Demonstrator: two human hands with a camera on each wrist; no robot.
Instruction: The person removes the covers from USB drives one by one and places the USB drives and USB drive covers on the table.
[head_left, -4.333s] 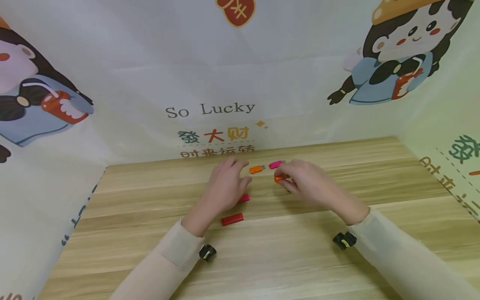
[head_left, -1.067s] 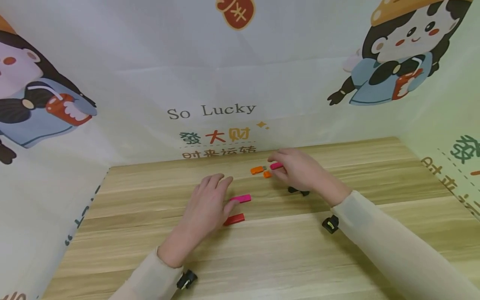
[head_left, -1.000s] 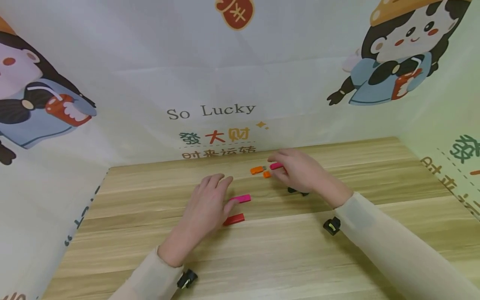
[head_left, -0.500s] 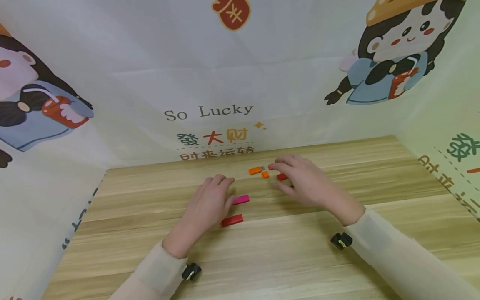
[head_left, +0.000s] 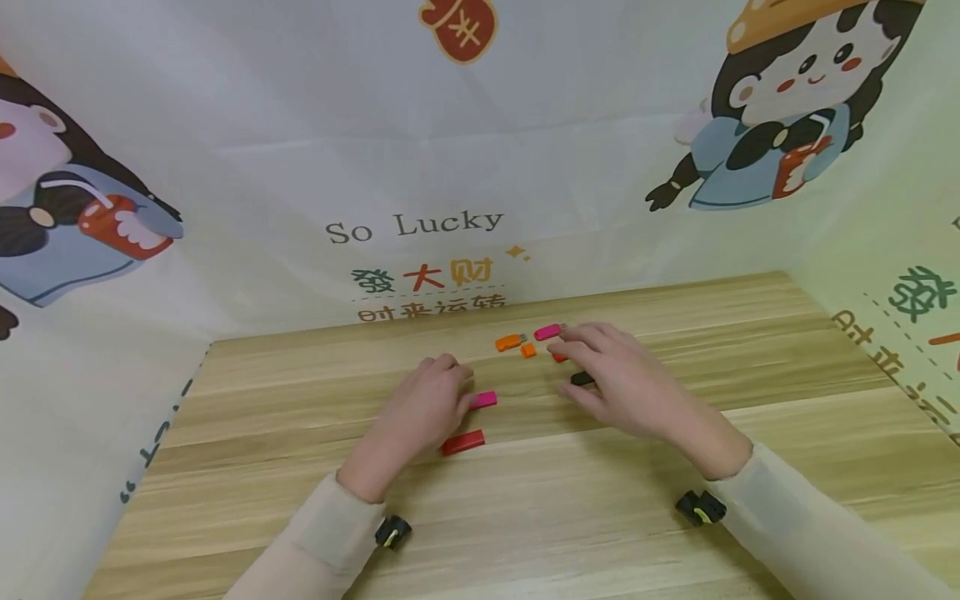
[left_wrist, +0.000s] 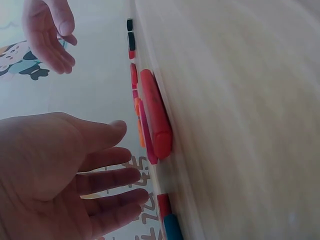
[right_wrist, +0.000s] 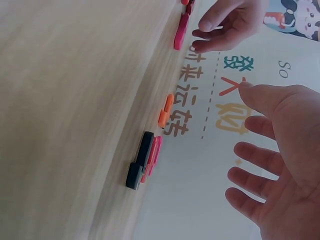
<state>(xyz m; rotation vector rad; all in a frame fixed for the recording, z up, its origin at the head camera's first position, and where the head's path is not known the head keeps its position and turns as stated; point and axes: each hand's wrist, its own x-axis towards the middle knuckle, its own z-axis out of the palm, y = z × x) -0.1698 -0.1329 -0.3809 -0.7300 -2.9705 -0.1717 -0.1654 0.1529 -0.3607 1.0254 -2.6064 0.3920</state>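
My left hand (head_left: 420, 408) is over the left part of the pink stick (head_left: 486, 400), with a red stick (head_left: 462, 442) just nearer to me. In the left wrist view its fingers are extended and hold nothing. My right hand (head_left: 633, 387) hovers at the right, fingers spread and bare in the right wrist view. By its fingertips lie a pink USB stick (head_left: 548, 332) with its metal plug showing, a red piece (head_left: 558, 355) and a black piece (head_left: 581, 378), the last two partly covered. Left of them are an orange USB stick (head_left: 508, 342), plug bared, and its small orange cap (head_left: 528, 351).
Beyond the left fingers, the left wrist view shows a red piece (left_wrist: 163, 204) touching a teal piece (left_wrist: 173, 227). The wooden table (head_left: 525, 517) meets a printed white backdrop (head_left: 420, 167) behind and at both sides.
The right hand earlier pinched an orange piece; an orange cap now lies by the orange stick. It then reached over the pink USB stick and has since drawn back nearer. The left hand has drawn back too.
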